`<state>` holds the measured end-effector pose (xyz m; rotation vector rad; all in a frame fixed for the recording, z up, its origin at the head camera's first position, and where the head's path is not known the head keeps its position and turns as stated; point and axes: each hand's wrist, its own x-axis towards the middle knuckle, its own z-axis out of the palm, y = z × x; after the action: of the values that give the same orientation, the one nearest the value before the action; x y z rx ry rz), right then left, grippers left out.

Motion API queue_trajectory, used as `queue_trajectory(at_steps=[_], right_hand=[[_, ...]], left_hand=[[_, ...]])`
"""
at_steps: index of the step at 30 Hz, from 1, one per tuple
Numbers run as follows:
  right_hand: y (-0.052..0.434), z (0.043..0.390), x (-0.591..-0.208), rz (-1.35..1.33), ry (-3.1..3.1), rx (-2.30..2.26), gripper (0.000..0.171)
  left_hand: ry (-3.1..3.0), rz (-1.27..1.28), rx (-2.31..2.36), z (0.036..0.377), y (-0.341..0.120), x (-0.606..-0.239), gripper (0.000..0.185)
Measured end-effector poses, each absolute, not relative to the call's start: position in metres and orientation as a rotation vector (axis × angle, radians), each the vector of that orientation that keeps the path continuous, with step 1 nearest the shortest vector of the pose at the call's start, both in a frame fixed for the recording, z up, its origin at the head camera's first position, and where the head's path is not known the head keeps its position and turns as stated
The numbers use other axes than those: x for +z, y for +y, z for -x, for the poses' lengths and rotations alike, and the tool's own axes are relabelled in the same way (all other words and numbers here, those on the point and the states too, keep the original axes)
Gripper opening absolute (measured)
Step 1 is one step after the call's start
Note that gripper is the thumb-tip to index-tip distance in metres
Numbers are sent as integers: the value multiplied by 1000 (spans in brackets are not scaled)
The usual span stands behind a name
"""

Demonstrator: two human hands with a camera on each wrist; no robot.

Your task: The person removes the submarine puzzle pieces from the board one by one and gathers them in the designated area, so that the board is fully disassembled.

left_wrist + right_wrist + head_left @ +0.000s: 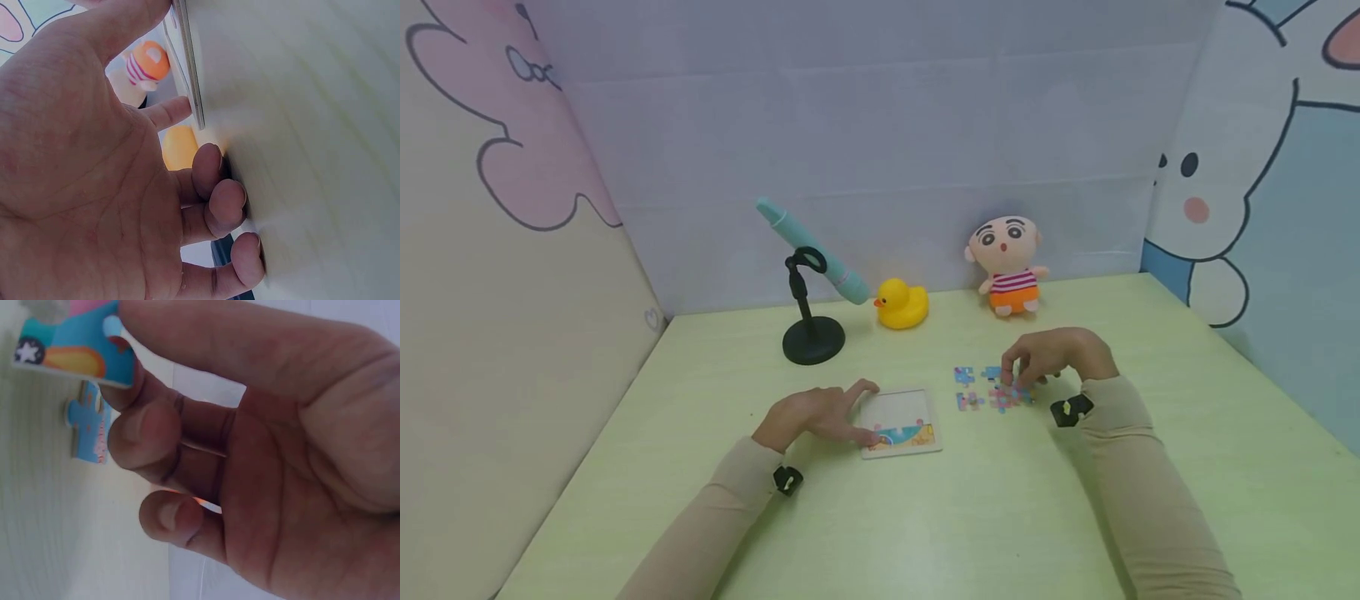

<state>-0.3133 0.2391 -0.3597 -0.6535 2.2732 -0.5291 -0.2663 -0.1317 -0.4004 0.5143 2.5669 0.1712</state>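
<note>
Left hand, thumb and index spread, steadies jigsaw tray, near strip filled. Right hand nearly closed, pinching jigsaw piece by its edge; loose pieces alongside. Step: likely picking up. Next calls for clean lift, careful orienting. Rubber duck beyond.

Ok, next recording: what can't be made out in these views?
Head view: how many loose puzzle pieces lie under the right grip; its fingers cover some.
Head view: the pictures on those pieces; too small to read.
Left wrist view: the face of the puzzle tray; seen nearly edge-on.
Left wrist view: most of the yellow duck; palm and fingers block it.
Right wrist view: the upper part of the held piece; cut off by the top edge.
</note>
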Motion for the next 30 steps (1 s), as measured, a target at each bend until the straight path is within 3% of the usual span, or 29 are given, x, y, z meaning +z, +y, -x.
queue_trajectory(at_steps=[30], right_hand=[[246,312,-365,501,2317,-458,9]], left_hand=[[2575,-519,179,266,-134,-401,79]])
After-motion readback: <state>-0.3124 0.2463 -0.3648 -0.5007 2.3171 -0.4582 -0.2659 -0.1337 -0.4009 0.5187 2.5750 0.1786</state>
